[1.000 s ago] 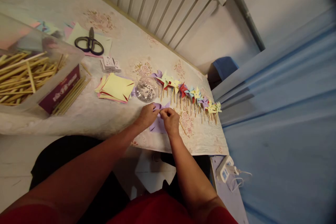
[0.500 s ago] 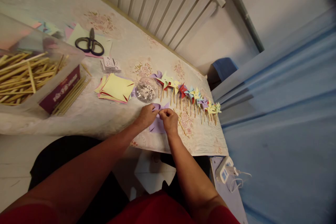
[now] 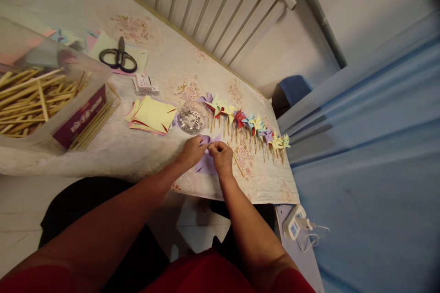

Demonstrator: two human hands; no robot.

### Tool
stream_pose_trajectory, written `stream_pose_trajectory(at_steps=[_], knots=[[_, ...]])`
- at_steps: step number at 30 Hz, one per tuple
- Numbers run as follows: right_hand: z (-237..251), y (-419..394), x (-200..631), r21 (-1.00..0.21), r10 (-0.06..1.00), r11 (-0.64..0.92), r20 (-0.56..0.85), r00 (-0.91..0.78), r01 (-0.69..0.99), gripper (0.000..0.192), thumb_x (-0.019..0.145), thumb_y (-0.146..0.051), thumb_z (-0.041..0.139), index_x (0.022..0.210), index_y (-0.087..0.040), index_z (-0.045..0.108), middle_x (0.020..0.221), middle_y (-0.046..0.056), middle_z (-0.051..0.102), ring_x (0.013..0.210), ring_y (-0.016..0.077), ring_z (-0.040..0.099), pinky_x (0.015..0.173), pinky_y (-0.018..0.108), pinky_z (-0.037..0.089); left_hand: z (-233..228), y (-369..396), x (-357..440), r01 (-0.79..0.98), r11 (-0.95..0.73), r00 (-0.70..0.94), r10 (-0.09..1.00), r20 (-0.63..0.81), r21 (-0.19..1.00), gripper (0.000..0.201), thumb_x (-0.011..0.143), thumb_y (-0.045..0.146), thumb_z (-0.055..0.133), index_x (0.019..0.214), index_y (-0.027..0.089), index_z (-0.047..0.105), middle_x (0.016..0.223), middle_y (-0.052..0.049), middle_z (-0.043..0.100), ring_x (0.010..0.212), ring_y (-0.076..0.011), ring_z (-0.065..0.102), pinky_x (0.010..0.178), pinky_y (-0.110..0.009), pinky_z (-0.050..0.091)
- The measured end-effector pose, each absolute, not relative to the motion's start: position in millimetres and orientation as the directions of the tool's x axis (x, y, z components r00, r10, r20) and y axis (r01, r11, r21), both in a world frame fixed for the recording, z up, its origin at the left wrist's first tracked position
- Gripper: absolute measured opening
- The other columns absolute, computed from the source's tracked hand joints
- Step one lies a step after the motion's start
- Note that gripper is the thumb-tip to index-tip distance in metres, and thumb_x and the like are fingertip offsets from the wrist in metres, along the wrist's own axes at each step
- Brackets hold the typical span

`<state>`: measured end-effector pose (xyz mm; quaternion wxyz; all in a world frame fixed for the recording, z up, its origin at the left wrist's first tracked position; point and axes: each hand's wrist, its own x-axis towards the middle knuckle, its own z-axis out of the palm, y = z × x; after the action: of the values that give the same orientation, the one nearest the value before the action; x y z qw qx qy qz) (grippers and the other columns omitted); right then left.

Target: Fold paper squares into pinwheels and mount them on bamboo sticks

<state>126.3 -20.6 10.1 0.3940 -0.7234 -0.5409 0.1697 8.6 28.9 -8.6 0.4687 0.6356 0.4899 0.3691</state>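
A purple paper square with cut corners lies near the table's front edge, partly covered by both hands. My left hand is closed on its left side, where a corner curls upward. My right hand pinches at the middle of the same paper, its fingertips touching those of the left; whatever is between them is too small to make out. Just beyond the hands sits a clear round dish of small shiny metal pieces. One thin stick rests right of my right hand.
Finished paper pinwheels on sticks form a row at the right. Left of the dish are a stack of cut paper, small boxes, scissors and a plastic bin of sticks. A power strip lies beyond the table's right corner.
Both hands stay almost still on the purple paper. The whole view has shifted very slightly.
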Motion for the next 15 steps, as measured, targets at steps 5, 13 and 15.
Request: stream_pose_trajectory(at_steps=[5, 13, 15], knots=[[20.1, -23.6, 130.5, -0.565, 0.942, 0.054, 0.301, 0.145, 0.823, 0.017, 0.083, -0.026, 0.056, 0.068, -0.021, 0.064, 0.071, 0.000, 0.064, 0.072, 0.0159, 0.057, 0.075, 0.028, 0.045, -9.4, 29.1, 9.1, 0.283, -0.084, 0.243, 0.970, 0.014, 0.956, 0.024, 0.075, 0.015, 0.054, 0.056, 0.021, 0.041, 0.055, 0.004, 0.043, 0.061, -0.0133, 0.042, 0.060, -0.027, 0.028], [10.6, -19.7, 126.4, -0.743, 0.922, -0.080, 0.197, 0.332, 0.664, 0.016, 0.079, -0.029, 0.057, 0.066, -0.020, 0.063, 0.063, -0.002, 0.060, 0.063, 0.0145, 0.054, 0.066, 0.026, 0.044, -9.6, 29.9, 8.5, 0.266, -0.073, 0.246, 0.969, 0.005, 0.961, 0.023, 0.075, 0.015, 0.055, 0.056, 0.020, 0.042, 0.056, 0.004, 0.043, 0.062, -0.0136, 0.043, 0.061, -0.027, 0.030], [6.9, -18.7, 126.2, -0.788, 0.920, -0.119, 0.140, 0.365, 0.604, 0.016, 0.078, -0.030, 0.058, 0.067, -0.020, 0.063, 0.060, -0.003, 0.058, 0.060, 0.0140, 0.052, 0.061, 0.025, 0.043, -9.5, 29.5, 7.8, 0.259, -0.073, 0.250, 0.968, 0.006, 0.963, 0.023, 0.075, 0.014, 0.055, 0.056, 0.020, 0.043, 0.055, 0.004, 0.043, 0.062, -0.0137, 0.043, 0.061, -0.027, 0.031]])
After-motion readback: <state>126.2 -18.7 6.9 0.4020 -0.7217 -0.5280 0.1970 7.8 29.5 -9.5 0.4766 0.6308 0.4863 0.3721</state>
